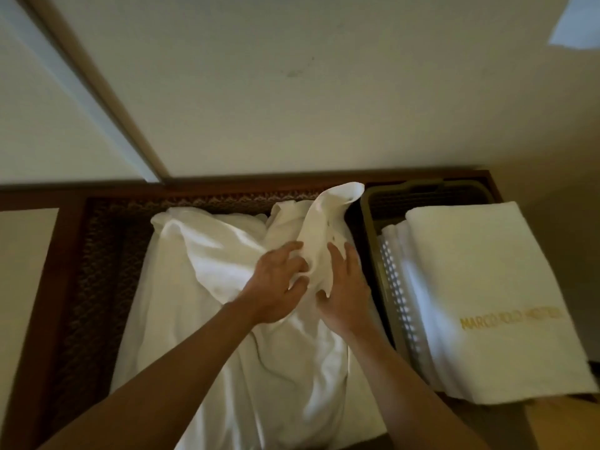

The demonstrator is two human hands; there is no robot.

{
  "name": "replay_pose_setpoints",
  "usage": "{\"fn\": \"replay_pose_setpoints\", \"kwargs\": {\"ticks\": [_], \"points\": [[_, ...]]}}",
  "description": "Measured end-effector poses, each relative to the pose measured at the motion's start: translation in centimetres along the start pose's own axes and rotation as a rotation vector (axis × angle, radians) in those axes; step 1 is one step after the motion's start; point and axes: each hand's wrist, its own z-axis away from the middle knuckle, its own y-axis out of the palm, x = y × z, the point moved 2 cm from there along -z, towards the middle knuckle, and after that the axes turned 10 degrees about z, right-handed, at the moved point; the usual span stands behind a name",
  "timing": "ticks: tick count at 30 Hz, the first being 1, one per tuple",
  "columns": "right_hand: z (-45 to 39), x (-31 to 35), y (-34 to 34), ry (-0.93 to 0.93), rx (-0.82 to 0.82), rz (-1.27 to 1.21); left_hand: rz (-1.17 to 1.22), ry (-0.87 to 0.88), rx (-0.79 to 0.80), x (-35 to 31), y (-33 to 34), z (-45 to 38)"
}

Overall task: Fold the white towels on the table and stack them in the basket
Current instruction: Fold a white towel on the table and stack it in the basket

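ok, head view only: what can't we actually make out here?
- Gold lettering on the top folded towel: motion-blurred, only partly readable.
- Basket contents: count hidden under that towel.
- Loose towel: near end cut off by the bottom edge.
- Left hand and right hand fingers: tips buried in cloth.

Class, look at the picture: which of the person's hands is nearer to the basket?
The right hand. It holds the loose towel just beside the basket, which stands on its right. The left hand grips the same towel farther left, beyond the right hand.
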Motion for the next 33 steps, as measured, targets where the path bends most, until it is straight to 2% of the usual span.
{"fn": "replay_pose_setpoints", "kwargs": {"ticks": [1,3,6,8,10,12,15,17,19,20,23,25,27,29,33], "points": [[0.7,0.0,-0.7,-0.067,0.009,0.08,0.132,-0.063,0.117,-1.4,0.1,1.2],[2.1,0.0,-1.8,-0.206,0.09,0.188,0.308,-0.127,0.212,-4.0,0.2,3.2],[4.9,-0.5,-2.7,-0.352,0.19,0.257,0.366,-0.058,0.202,-7.2,0.2,6.2],[7.0,-0.8,-3.3,-0.349,0.255,0.24,0.441,-0.09,0.183,-8.1,0.1,8.0],[10.0,-0.8,-4.3,-0.31,0.242,0.216,0.462,-0.16,0.201,-8.1,0.1,10.2],[13.2,-0.7,-4.8,-0.314,0.188,0.234,0.338,-0.226,0.329,-7.6,0.4,12.5],[18.7,-0.8,-4.4,-0.295,0.212,-0.073,-0.216,-0.321,0.518,-6.5,1.6,16.7],[21.7,-0.8,-4.0,-0.263,0.24,-0.271,-0.599,-0.317,0.521,-5.7,2.3,19.1],[24.4,-0.7,-3.4,-0.264,0.277,-0.302,-0.676,-0.274,0.469,-5.3,2.4,22.1],[25.5,-0.6,-3.1,-0.26,0.316,-0.272,-0.584,-0.268,0.407,-5.1,2.1,23.4],[28.5,-0.8,-1.8,-0.214,0.445,-0.142,-0.068,-0.327,0.205,-6.1,1.0,27.9],[30.2,-0.6,-0.8,-0.218,0.478,-0.043,0.146,-0.337,0.197,-6.8,0.3,30.5],[31.8,0.4,0.1,-0.216,0.501,0.018,0.249,-0.381,0.241,-6.9,-0.4,32.9],[33.3,1.5,1.2,-0.201,0.536,0.078,0.255,-0.415,0.249,-6.5,-1.5,34.9],[36.2,5.1,3.7,-0.198,0.525,0.144,0.294,-0.543,0.143,-3.8,-5.3,40.4]]}}
